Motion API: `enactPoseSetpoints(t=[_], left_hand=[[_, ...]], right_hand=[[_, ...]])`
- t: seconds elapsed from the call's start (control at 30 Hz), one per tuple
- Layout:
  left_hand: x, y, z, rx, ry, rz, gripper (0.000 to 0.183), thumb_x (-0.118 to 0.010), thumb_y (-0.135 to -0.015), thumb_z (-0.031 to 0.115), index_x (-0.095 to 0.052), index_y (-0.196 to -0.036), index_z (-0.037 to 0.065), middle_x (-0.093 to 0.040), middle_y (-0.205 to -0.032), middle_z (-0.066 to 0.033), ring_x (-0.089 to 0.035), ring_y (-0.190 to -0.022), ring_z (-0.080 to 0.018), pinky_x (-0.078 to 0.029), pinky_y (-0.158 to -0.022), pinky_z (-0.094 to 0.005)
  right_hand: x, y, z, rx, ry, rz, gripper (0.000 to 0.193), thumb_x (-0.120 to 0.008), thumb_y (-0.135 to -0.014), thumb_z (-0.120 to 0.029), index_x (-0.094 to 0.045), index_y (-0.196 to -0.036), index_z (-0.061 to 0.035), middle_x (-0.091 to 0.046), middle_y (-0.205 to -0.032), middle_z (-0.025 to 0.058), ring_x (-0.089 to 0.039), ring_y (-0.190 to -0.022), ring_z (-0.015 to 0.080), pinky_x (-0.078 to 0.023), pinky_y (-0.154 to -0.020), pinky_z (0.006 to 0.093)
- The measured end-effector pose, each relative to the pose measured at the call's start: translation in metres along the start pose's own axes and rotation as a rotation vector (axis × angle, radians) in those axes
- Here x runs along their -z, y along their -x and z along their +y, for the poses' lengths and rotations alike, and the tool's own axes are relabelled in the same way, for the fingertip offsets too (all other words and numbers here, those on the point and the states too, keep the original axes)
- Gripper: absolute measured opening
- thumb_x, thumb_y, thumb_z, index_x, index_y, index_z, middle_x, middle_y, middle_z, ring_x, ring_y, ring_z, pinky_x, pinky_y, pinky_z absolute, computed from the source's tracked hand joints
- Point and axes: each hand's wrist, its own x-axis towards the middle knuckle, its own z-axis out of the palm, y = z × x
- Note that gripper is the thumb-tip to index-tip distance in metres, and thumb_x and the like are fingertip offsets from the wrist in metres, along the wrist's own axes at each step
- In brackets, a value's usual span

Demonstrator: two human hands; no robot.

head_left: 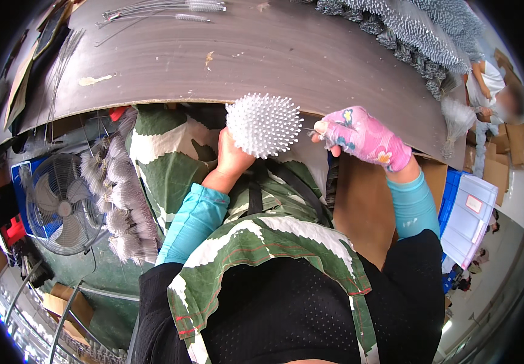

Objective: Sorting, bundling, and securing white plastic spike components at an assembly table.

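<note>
My left hand (pixel 233 159), bare-fingered, is closed round a thick bundle of thin brushes (pixel 265 126). Seen end-on, the bundle makes a rounded pale grey head of many small white tips. To its right, my right hand (pixel 359 134) wears a pink flowered glove with bare fingertips. Its thumb and fingers are pinched together at the bundle's right side. A small thin grey bit shows at the fingertips, too small to name. Both hands are just off the near edge of the brown table (pixel 237 67).
Loose wire brushes (pixel 165 11) lie at the table's far left, with brush piles (pixel 401 36) at the far right. Left of me are a fan (pixel 65 206) and hanging brush bundles (pixel 130 200). A plastic crate (pixel 469 218) stands right; another person (pixel 495 88) is beyond.
</note>
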Motion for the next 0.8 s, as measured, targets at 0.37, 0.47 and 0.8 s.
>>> enactPoseSetpoints(t=[0.37,0.47,0.8], left_hand=[[0.007,-0.003,0.014,0.012,0.050,-0.017,0.021,-0.068,-0.069,0.007,-0.065,-0.090,0.002,-0.068,-0.086,-0.0101,-0.065,-0.080,-0.0173,-0.050,-0.073,-0.0293],[0.007,-0.002,0.018,0.137,0.235,0.011,0.021,-0.070,-0.068,0.006,-0.065,-0.088,0.002,-0.068,-0.084,-0.0090,-0.064,-0.078,-0.0150,-0.050,-0.071,-0.0287],[0.008,-0.004,0.017,0.097,0.177,0.004,0.024,-0.072,-0.067,0.008,-0.064,-0.089,0.002,-0.068,-0.084,-0.0093,-0.065,-0.080,-0.0149,-0.050,-0.072,-0.0287]], right_hand=[[0.011,-0.019,-0.025,-0.166,0.243,-0.154,0.038,-0.055,-0.087,-0.036,-0.067,-0.076,-0.0011,-0.055,-0.053,0.0017,-0.048,-0.052,0.0071,-0.038,-0.052,0.0241],[0.006,-0.017,-0.031,-0.176,0.263,-0.135,0.039,-0.056,-0.086,-0.037,-0.067,-0.075,-0.0016,-0.054,-0.052,0.0014,-0.048,-0.051,0.0070,-0.037,-0.051,0.0236],[0.014,-0.024,-0.032,-0.128,0.282,-0.171,0.039,-0.056,-0.085,-0.038,-0.066,-0.075,-0.0021,-0.052,-0.054,0.0014,-0.047,-0.052,0.0076,-0.037,-0.052,0.0243]])
